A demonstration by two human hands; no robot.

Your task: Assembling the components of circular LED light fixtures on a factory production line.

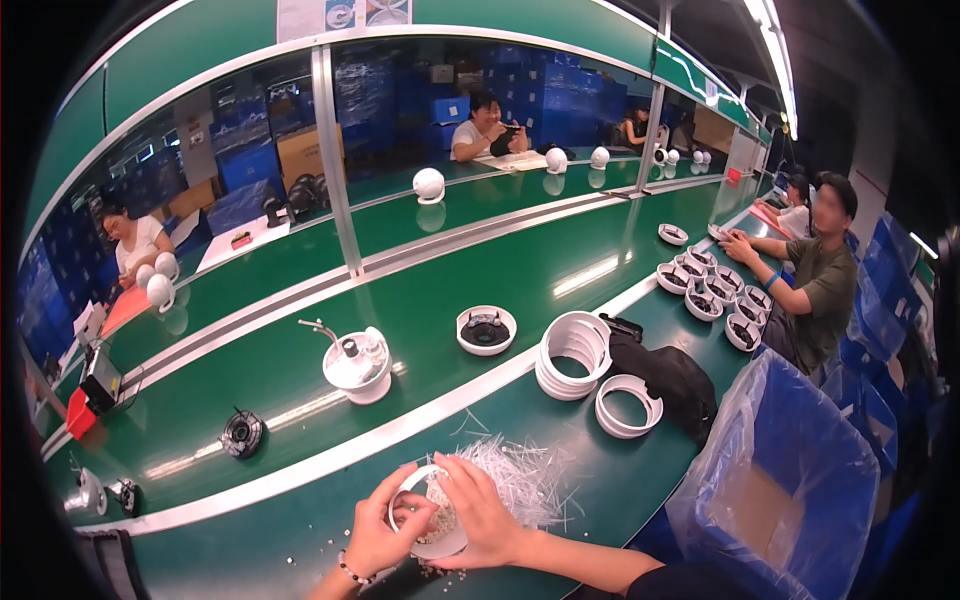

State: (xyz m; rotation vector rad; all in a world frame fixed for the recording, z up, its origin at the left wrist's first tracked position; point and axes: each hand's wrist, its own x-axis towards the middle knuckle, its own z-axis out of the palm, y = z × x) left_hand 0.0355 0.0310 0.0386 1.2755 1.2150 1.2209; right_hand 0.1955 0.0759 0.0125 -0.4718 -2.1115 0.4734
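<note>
Both of my hands hold a white plastic ring (446, 547) over the near edge of the green bench. My left hand (376, 530) grips its left side, thumb reaching into the opening. Wrapped over its right side is my right hand (484, 515). Through and below the ring show small beige pieces (440, 512), some scattered on the bench. Just beyond my right hand lies a loose pile of thin clear plastic strips (515, 478). Whether my fingertips pinch anything small inside the ring is hidden.
Right of the pile stand stacked white rings (574, 358), a single ring (628, 408) and a black bag (672, 385). The green conveyor (290, 400) carries a white assembly (357, 366), a white bowl-shaped part (486, 331) and a black part (242, 433). A plastic-lined blue bin (690, 510) stands right; a co-worker (825, 285) sits beyond.
</note>
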